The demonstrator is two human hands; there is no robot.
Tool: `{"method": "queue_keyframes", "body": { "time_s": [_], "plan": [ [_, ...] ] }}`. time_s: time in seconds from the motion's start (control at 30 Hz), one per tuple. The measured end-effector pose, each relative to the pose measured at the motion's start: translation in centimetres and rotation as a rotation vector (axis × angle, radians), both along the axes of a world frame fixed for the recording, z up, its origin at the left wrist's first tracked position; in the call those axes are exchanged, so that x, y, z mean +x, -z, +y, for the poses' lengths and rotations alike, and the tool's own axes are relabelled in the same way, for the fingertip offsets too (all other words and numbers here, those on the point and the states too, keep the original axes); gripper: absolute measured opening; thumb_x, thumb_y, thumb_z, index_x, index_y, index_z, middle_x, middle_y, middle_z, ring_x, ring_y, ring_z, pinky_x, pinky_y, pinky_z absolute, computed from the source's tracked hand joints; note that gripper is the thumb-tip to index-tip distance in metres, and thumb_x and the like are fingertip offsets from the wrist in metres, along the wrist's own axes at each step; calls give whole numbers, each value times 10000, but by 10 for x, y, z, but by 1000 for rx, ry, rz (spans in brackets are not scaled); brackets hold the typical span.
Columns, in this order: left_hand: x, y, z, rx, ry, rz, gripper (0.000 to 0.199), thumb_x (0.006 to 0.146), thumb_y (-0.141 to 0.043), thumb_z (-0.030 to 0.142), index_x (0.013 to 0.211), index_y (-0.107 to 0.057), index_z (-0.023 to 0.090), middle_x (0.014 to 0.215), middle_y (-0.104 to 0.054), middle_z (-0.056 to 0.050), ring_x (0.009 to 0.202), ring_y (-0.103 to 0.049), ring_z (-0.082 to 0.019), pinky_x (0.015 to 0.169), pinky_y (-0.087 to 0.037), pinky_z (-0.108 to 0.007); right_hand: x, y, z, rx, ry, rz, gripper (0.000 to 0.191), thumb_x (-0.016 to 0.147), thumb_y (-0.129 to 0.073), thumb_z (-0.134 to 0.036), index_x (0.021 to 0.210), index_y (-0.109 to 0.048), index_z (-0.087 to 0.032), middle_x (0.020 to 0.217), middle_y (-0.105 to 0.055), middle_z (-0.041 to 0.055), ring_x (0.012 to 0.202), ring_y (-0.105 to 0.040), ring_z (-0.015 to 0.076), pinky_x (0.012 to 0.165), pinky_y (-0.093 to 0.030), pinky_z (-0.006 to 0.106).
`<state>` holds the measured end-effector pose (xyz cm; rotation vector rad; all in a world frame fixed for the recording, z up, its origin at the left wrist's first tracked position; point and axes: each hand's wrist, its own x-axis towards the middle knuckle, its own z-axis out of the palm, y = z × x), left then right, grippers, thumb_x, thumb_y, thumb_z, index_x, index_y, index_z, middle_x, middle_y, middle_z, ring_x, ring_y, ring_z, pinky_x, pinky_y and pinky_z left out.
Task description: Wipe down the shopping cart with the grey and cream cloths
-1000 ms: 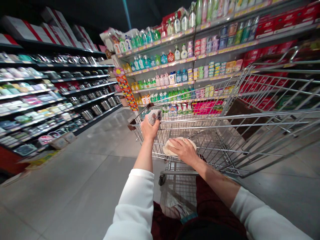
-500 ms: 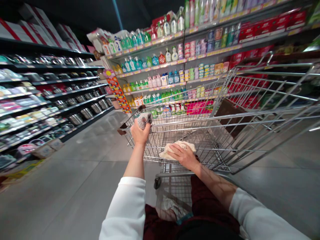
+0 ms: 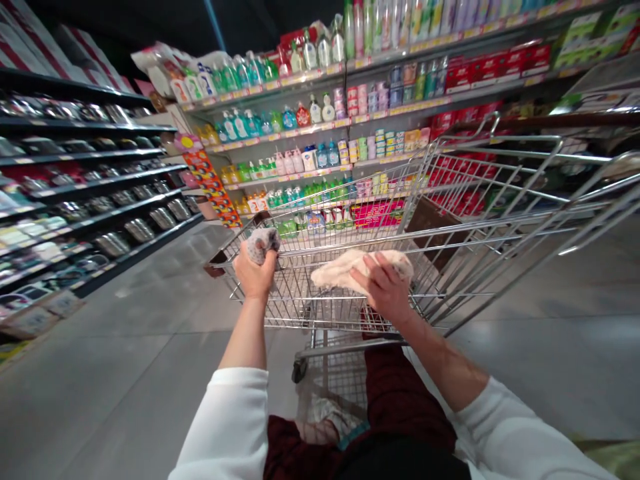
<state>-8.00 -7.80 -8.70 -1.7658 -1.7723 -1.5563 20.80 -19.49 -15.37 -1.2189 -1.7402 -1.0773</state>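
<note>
A metal shopping cart (image 3: 320, 320) stands side-on before me. My left hand (image 3: 254, 272) is closed at the top rail near the cart's left end, gripping a bunched grey-patterned cloth (image 3: 260, 245). Part of that cloth is hidden by my fingers. My right hand (image 3: 387, 287) is closed on a cream cloth (image 3: 337, 270), which lies against the wires of the cart's near side. The cloth's loose end stretches to the left of my fingers.
Shelves of bottles (image 3: 300, 177) rise behind the cart. On the left, another shelf holds metal pots (image 3: 113, 243). A brown panel (image 3: 433, 230) sits inside the cart, and a caster (image 3: 299, 370) rests on the grey floor (image 3: 135, 393).
My right hand has moved up and right along the cart's side with the cream cloth. The left hand still grips the grey cloth at the rail. My view has shifted slightly right.
</note>
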Motion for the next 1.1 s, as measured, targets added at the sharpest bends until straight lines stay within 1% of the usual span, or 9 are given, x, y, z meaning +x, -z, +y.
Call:
{"method": "queue_keyframes", "body": {
  "time_s": [0.13,0.23,0.5,0.57,0.67,0.83,0.9,0.97,1.1],
  "plan": [
    [0,0,-1,1,-6,0,345,751,-592,443,1026,-578,235,880,-676,-41,884,-644,-255,819,-484,-345,-4,61,-3,-161,-99,-63,488,853,-526,-107,1241,-646,-377,1399,-515,-53,1335,-454,152,1234,-208,406],
    [0,0,-1,12,0,8,350,751,-588,441,1035,-578,235,899,-681,-43,892,-644,-258,833,-481,-351,-6,72,-11,-184,-107,-57,472,844,-545,-84,1199,-672,-367,1365,-545,-53,1278,-503,121,1176,-308,318],
    [0,-1,-3,23,-9,-10,361,742,-576,431,1022,-576,205,894,-661,-70,895,-635,-273,834,-477,-369,24,-25,-20,126,53,184,282,909,-558,-248,1143,-707,-298,1362,-540,44,1370,-416,216,1142,-360,397],
    [0,-1,-3,28,-8,-9,367,738,-578,434,1023,-574,203,905,-662,-70,897,-632,-267,834,-476,-368,31,-34,-14,140,118,186,340,903,-529,-217,1200,-680,-285,1415,-491,51,1410,-365,234,1160,-336,414],
    [-1,-1,-4,17,-13,-2,383,735,-578,446,1031,-575,204,901,-666,-65,884,-634,-260,819,-478,-362,35,-10,-5,161,57,112,354,877,-544,-168,1178,-681,-293,1408,-499,23,1419,-354,202,1166,-338,371],
    [-1,-1,-4,9,-24,4,389,735,-571,452,1033,-580,202,892,-674,-73,874,-643,-273,797,-480,-368,28,68,-13,2,-93,11,319,913,-547,-153,1151,-687,-313,1363,-545,-14,1392,-393,142,1218,-243,367],
    [-1,0,-4,11,-23,9,393,737,-569,457,1037,-581,202,893,-675,-74,874,-643,-274,799,-480,-371,25,78,-22,-47,-115,-25,317,930,-523,-140,1132,-693,-316,1349,-557,-25,1361,-427,116,1197,-264,337],
    [-1,0,-4,16,-23,9,399,736,-570,460,1039,-581,202,890,-673,-73,872,-641,-272,802,-481,-373,27,67,-29,-57,-125,-27,307,929,-522,-132,1101,-703,-310,1338,-566,-28,1330,-456,109,1156,-316,311],
    [-2,1,-3,27,-20,1,403,728,-570,467,1028,-585,197,880,-668,-72,866,-640,-270,804,-484,-375,51,4,-34,132,-100,112,208,897,-587,-195,1037,-721,-268,1346,-554,7,1301,-482,158,1100,-409,318]
  ]
}}
